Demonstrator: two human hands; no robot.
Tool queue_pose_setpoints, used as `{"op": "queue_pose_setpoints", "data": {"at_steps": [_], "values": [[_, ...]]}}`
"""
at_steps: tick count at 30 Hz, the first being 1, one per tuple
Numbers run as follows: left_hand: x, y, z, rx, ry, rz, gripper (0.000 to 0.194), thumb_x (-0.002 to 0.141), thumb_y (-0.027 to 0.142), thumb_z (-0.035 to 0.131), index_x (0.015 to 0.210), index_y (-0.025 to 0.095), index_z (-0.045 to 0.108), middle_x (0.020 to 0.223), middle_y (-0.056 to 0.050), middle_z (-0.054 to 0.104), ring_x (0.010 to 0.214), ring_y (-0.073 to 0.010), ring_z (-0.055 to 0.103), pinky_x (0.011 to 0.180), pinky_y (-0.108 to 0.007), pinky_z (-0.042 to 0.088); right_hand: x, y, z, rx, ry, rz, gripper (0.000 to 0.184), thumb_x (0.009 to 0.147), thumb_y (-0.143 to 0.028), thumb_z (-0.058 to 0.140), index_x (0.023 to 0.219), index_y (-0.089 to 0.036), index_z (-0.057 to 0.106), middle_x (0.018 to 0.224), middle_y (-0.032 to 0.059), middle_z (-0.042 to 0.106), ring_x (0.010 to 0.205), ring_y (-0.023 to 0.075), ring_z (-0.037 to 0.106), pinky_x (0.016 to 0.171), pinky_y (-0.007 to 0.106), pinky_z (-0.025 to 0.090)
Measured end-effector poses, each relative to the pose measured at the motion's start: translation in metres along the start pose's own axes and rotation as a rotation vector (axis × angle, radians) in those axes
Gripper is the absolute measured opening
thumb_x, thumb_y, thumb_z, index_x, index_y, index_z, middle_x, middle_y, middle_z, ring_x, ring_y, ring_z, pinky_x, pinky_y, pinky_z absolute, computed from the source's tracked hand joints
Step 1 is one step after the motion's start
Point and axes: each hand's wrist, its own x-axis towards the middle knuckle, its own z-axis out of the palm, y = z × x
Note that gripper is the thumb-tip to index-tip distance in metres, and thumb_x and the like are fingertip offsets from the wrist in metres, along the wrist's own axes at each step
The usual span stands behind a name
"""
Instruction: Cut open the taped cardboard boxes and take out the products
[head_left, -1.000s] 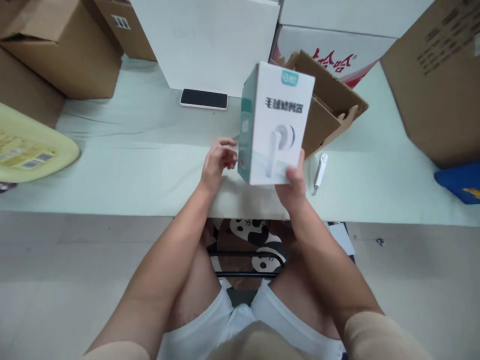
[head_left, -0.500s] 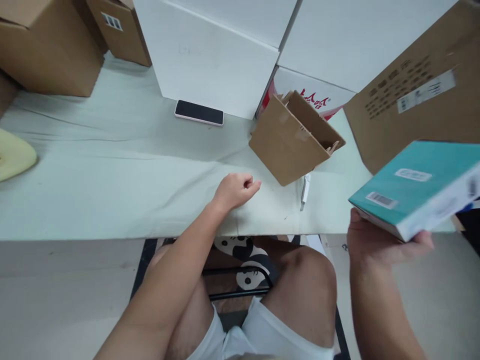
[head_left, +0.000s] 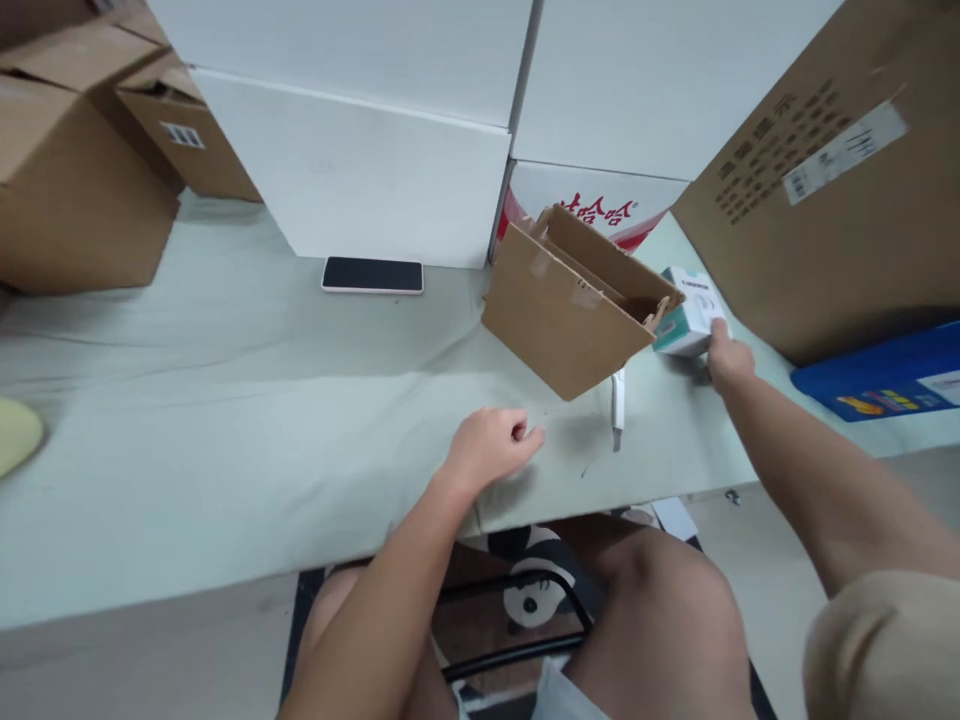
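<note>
My right hand (head_left: 731, 360) grips the near right edge of a teal and white box (head_left: 690, 308), which is at the table just right of an open brown carton (head_left: 562, 320). The carton stands tilted and hides part of the box's left side. My left hand (head_left: 491, 447) is curled into a loose fist with nothing showing in it, low over the table in front of the carton. Between the two hands lies a white utility knife (head_left: 618, 410), its tip pointing towards me.
White panels (head_left: 360, 170) rise at the back, with a phone (head_left: 373, 275) lying before them. Cardboard boxes (head_left: 75, 200) stand at left. A large cardboard sheet (head_left: 840, 200) and a blue package (head_left: 885, 375) border the right. A yellow object (head_left: 16, 437) sits at the left edge.
My right hand has carried the teal and white box from the front right to the tabletop beside the carton. My left hand stays curled. The view has shifted.
</note>
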Motion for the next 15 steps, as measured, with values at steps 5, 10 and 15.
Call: {"op": "queue_pose_setpoints", "data": {"at_steps": [5, 10, 15], "values": [[0.002, -0.006, -0.003, 0.025, -0.063, -0.007, 0.038, 0.086, 0.044, 0.048, 0.059, 0.02, 0.036, 0.056, 0.002, 0.043, 0.056, -0.0136, 0.031, 0.06, -0.032, 0.021, 0.019, -0.042, 0.021, 0.36, -0.002, 0.111, 0.043, 0.105, -0.051, 0.029, 0.105, -0.017, 0.055, 0.085, 0.0063, 0.061, 0.07, 0.0137, 0.065, 0.066, 0.028, 0.052], [0.005, -0.007, -0.005, 0.024, -0.107, -0.017, 0.039, 0.085, 0.046, 0.048, 0.059, 0.021, 0.036, 0.056, 0.001, 0.043, 0.057, -0.0141, 0.031, 0.06, -0.032, 0.02, 0.011, -0.058, 0.04, 0.403, 0.1, -0.029, 0.009, 0.103, -0.035, 0.033, 0.102, -0.026, 0.034, 0.083, 0.0019, 0.056, 0.067, 0.0127, 0.059, 0.068, 0.025, 0.044], [0.005, -0.007, -0.009, 0.027, -0.139, -0.017, 0.039, 0.085, 0.046, 0.047, 0.059, 0.021, 0.034, 0.055, 0.002, 0.04, 0.057, -0.0138, 0.029, 0.061, -0.032, 0.02, 0.002, -0.049, 0.042, 0.253, 0.116, -0.145, 0.014, 0.095, -0.03, 0.047, 0.091, -0.027, 0.034, 0.081, 0.0003, 0.052, 0.074, 0.0141, 0.052, 0.072, 0.026, 0.037]]}}
